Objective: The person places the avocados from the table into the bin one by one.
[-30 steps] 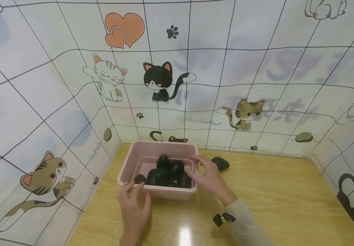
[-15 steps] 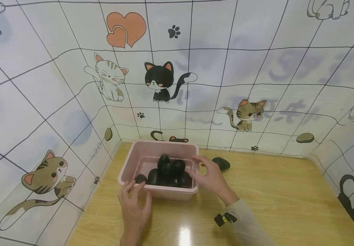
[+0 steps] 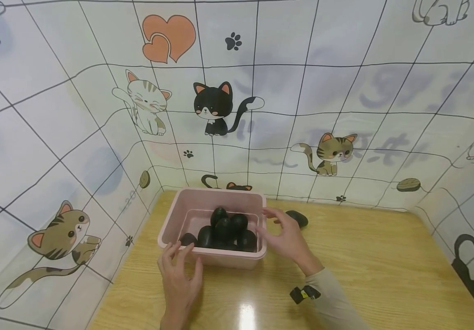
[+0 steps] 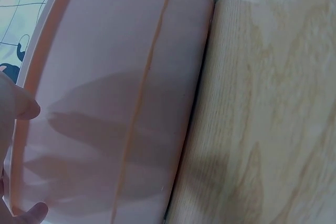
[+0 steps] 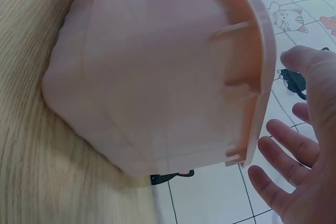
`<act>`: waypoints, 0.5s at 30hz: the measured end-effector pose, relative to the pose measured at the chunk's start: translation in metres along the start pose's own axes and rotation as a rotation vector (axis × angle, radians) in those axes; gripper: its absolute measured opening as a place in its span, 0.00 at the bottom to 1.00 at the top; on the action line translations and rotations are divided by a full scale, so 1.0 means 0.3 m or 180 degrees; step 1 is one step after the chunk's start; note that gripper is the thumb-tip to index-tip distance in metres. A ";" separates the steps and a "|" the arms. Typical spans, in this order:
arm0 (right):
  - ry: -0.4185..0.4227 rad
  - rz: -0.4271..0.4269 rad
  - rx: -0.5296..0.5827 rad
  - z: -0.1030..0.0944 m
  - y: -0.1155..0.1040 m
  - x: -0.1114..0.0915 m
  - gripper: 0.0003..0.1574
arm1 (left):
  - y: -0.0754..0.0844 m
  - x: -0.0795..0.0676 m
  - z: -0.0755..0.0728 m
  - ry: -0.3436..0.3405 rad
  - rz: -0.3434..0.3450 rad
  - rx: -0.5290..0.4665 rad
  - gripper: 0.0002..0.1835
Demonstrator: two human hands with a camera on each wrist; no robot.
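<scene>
A pink plastic bin (image 3: 220, 260) stands on the table with several dark green avocados (image 3: 224, 228) heaped mostly in its front right part. One more avocado (image 3: 189, 239) lies in the front left corner. My left hand (image 3: 181, 277) is at the bin's front left, its fingertips at the rim and thumb apart. In the left wrist view, two fingertips (image 4: 32, 109) show at that rim. Beside the right rim, my right hand (image 3: 286, 236) has its fingers spread and holds nothing; the right wrist view shows the bin's outer side (image 5: 157, 87). A loose avocado (image 3: 299, 218) is partly hidden behind this hand.
The wooden table (image 3: 377, 266) extends right and toward me. Cat-print sheeting (image 3: 278, 123) covers the walls at the back and both sides, and the bin stands close to the back left corner. A small black device (image 3: 304, 294) sits on my right wrist.
My right hand has moved slightly right, away from the avocados to just outside the rim. An avocado in the middle of the heap has shifted and come to rest. My left hand stays put.
</scene>
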State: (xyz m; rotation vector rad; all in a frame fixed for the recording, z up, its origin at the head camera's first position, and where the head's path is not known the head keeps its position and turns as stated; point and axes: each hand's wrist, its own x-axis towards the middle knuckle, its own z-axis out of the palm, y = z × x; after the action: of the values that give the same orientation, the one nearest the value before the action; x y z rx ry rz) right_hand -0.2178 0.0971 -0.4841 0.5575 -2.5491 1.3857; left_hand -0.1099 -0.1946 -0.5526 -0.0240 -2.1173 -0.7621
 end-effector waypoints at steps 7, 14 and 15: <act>0.0117 0.0003 0.0076 -0.010 0.043 -0.013 0.34 | 0.000 -0.003 -0.001 -0.0036 -0.0017 0.0030 0.20; 0.0093 0.0044 0.0073 -0.019 0.067 -0.015 0.34 | 0.001 -0.002 0.001 -0.0014 -0.0035 0.0022 0.21; 0.0089 0.0043 0.0067 -0.019 0.071 -0.015 0.33 | 0.002 -0.002 0.001 -0.0016 -0.0044 0.0020 0.21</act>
State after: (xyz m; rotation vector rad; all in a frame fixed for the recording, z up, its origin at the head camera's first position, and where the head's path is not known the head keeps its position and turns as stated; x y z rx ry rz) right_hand -0.2226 0.1136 -0.4987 0.5215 -2.5237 1.4164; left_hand -0.1096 -0.1939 -0.5528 -0.0079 -2.1265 -0.7641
